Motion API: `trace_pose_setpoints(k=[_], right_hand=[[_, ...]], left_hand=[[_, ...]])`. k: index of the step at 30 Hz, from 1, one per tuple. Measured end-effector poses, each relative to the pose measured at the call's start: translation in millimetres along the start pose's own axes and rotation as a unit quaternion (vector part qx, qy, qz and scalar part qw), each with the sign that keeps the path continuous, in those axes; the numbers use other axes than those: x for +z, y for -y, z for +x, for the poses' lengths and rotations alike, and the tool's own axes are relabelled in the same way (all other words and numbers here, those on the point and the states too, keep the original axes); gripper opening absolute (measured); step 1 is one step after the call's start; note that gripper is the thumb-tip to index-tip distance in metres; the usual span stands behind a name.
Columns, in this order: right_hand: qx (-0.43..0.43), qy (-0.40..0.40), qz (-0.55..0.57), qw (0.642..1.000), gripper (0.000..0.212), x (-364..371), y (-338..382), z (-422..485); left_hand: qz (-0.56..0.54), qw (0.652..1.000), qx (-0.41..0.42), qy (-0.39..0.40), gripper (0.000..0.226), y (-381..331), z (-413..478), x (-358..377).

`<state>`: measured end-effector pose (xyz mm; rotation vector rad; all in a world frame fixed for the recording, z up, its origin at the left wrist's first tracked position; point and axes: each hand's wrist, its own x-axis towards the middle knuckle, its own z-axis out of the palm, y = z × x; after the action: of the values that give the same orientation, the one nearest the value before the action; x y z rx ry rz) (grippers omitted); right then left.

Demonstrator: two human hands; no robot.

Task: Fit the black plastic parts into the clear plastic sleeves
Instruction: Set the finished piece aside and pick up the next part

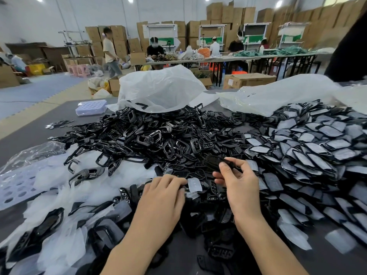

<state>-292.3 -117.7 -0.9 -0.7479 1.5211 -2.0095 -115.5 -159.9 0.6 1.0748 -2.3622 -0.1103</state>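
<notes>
My right hand (236,179) grips a flat black plastic part (215,162) by its near end, held just above the heap. My left hand (166,192) lies palm down on the pile, its fingertips pinching a small clear plastic sleeve (194,184). A big heap of loose black parts (158,135) fills the table's middle. Black parts inside clear sleeves (309,153) are stacked in overlapping rows on the right. Loose clear sleeves (65,205) lie scattered on the left.
Two large white plastic bags (162,88) lie behind the heap. A clear perforated tray (91,107) sits at the far left of the dark table (29,133), another perforated sheet (14,185) at the left edge. People work at tables behind, among cardboard boxes.
</notes>
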Motion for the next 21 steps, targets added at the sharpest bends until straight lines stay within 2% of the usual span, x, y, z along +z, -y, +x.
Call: trace_pose_setpoints(k=[3,5,8,11,13,16,17,18,19,20,21], right_hand=[[0.002,-0.001,-0.004,1.0,0.011,0,0,-1],[0.002,-0.002,-0.008,1.0,0.011,0,0,-2],[0.005,0.001,-0.002,1.0,0.011,0,1,-3],[0.027,0.022,0.026,0.999,0.012,1,3,-4],[0.069,0.049,0.083,0.993,0.012,4,5,-5],[0.15,0.127,0.187,0.963,0.015,10,8,-9],[0.166,0.154,0.207,0.952,0.02,11,8,-11],[0.177,0.176,0.223,0.942,0.025,13,8,-13],[0.184,0.192,0.236,0.935,0.028,14,8,-15],[0.19,0.203,0.248,0.928,0.028,14,8,-16],[0.196,0.211,0.259,0.922,0.028,14,9,-17]], left_hand=[[0.01,0.996,0.0,0.089,0.037,-10,18,14],[0.028,0.994,-0.002,0.104,0.034,-12,26,22],[-0.028,0.997,-0.036,0.065,0.02,-12,30,25],[-0.177,0.98,-0.088,0.001,0.014,-10,25,19],[-0.31,0.939,-0.143,-0.044,0.016,-6,19,14],[-0.529,0.814,-0.235,-0.043,0.012,-5,10,9],[-0.567,0.782,-0.255,-0.041,0.008,-5,9,9],[-0.583,0.766,-0.267,-0.041,0.008,-6,7,9],[-0.582,0.766,-0.27,-0.04,0.01,-7,6,10],[-0.556,0.789,-0.259,-0.039,0.013,-8,5,12],[-0.511,0.827,-0.232,-0.041,0.017,-9,4,12]])
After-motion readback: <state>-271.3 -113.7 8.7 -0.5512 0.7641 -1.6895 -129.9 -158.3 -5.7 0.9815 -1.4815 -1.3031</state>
